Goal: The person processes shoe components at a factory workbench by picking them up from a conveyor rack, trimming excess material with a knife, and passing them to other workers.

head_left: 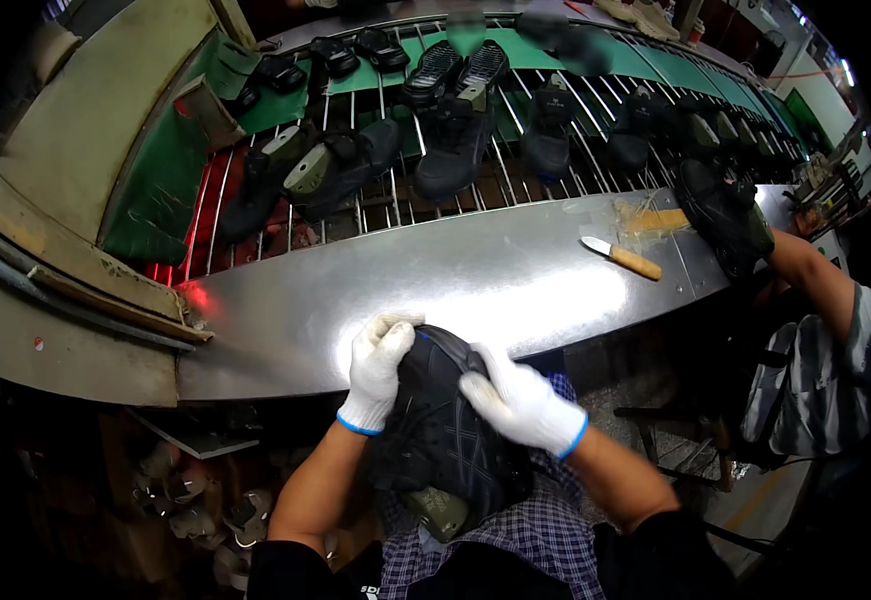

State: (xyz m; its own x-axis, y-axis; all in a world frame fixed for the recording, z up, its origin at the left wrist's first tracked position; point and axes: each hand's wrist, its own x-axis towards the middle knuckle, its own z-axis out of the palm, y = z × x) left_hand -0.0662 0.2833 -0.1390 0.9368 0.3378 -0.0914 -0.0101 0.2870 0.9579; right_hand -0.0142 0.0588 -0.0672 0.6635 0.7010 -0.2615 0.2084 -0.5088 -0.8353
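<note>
A black lace-up shoe (460, 430) rests on my lap at the bench edge, toe pointing away from me. An olive shoe last (439, 510) shows in its heel opening. My left hand (379, 365), in a white knit glove, is closed on the left side of the toe. My right hand (523, 402), gloved the same way, pinches the right edge near the toe, where a dark rim stands out. Whether this rim is the sole or part of the upper cannot be told. Ahead on the metal bench (285, 315) lies a short knife (633, 262) with a wooden handle.
Behind the bench, a rack of metal rods (395, 190) carries several black shoes (452, 150), many on lasts. A tall beige panel (85, 140) closes off the left. At the right, a co-worker's arm (813, 268) reaches to another black shoe (720, 215).
</note>
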